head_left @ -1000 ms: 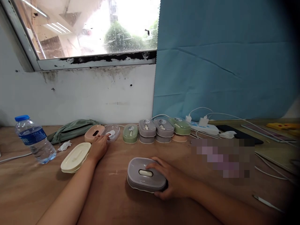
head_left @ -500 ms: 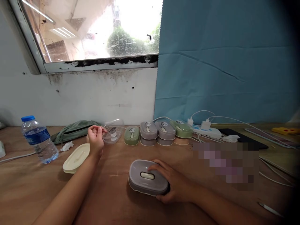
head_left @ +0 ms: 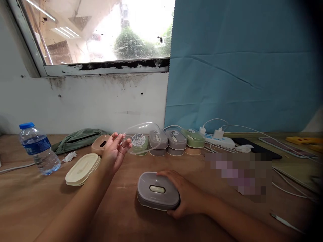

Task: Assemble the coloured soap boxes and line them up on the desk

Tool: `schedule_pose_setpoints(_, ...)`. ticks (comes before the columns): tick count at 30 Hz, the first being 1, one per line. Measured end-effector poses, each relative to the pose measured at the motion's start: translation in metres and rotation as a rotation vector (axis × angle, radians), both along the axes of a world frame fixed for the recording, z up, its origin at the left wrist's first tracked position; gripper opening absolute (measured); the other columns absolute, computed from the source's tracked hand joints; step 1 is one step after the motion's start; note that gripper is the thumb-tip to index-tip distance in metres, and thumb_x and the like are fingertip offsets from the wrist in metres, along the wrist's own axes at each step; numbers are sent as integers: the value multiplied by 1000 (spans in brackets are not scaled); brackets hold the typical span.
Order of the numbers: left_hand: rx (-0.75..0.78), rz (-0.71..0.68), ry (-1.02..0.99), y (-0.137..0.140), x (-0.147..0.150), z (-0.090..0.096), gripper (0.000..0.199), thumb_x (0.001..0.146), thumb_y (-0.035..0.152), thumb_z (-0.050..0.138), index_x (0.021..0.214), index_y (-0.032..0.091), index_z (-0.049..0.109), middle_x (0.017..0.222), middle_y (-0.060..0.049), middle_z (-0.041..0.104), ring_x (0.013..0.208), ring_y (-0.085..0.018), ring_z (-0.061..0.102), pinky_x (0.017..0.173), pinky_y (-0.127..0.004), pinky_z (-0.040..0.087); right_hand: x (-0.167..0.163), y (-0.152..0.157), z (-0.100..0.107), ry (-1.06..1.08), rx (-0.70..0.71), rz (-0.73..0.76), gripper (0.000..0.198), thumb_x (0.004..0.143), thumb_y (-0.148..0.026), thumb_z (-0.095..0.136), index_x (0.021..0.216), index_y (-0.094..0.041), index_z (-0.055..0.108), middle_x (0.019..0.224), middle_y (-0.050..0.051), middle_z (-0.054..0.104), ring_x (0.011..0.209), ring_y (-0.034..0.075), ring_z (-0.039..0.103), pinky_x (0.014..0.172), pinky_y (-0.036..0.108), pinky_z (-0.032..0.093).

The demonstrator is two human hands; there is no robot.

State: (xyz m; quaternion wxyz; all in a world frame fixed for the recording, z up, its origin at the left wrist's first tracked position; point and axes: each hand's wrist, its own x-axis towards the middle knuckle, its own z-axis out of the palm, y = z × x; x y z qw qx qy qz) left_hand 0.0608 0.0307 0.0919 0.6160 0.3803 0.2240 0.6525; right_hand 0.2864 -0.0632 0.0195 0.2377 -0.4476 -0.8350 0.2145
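Note:
My left hand (head_left: 114, 151) is raised over the table's left middle, its fingers pinching the edge of a clear plastic cover (head_left: 138, 139). The cover bears a round printed label and stands tilted in the air, with boxes showing through it. My right hand (head_left: 185, 196) grips the right end of a grey oval box (head_left: 148, 196), thumb at the near side and fingers over the far edge. In the top of this box sits a pale oval piece (head_left: 157, 189). Left of my left forearm lie stacked cream oval trays (head_left: 80, 169). A peach-coloured box (head_left: 97, 145) is partly hidden behind my left hand.
Along the back stand grey boxes (head_left: 174, 143) and a green box (head_left: 194, 138) on lower ones. A water bottle (head_left: 39, 149), crumpled tissue (head_left: 70, 156) and green pouch (head_left: 78, 139) are at left. A power strip (head_left: 219, 141) with cables lies at right; a blurred patch covers something nearby.
My left hand has moved right and brought the clear cover up and toward the right, in front of the green box. The peach box now shows. My right hand stays on the grey box.

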Motion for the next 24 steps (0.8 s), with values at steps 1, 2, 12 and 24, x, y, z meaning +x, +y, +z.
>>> schedule_pose_setpoints(1, -9, -21, -12, -1, 1, -1, 17, 76, 16, 58, 77, 19, 41, 70, 4, 56, 61, -9, 61, 58, -23, 51, 0, 0, 0, 2, -1, -1, 88, 41, -29, 72, 122, -19, 38, 119, 8, 46, 111, 27, 42, 97, 36, 31)
schedule_pose_setpoints(2, -17, -38, -20, -1, 3, -2, 17, 76, 15, 58, 77, 19, 41, 70, 4, 56, 61, -9, 61, 59, -23, 51, 1, 0, -1, 7, -3, -1, 90, 41, -30, 73, 122, -19, 37, 119, 8, 46, 111, 27, 43, 97, 37, 31)
schedule_pose_setpoints(12, 301, -198, 243, -31, 23, -11, 27, 75, 18, 61, 71, 18, 34, 75, 6, 51, 74, -11, 63, 72, -24, 47, 10, 2, -6, 621, -50, -59, 72, 69, -48, 61, 127, -23, 26, 130, 13, 41, 122, 27, 35, 101, 47, 24)
schedule_pose_setpoints(24, 551, -760, 648, -48, 29, -26, 35, 68, 14, 66, 69, 20, 31, 82, -4, 61, 84, -15, 58, 80, -32, 45, -11, -12, 18, 892, -215, -113, 84, 58, -47, 70, 126, -27, 25, 119, 12, 47, 110, 28, 48, 92, 46, 38)
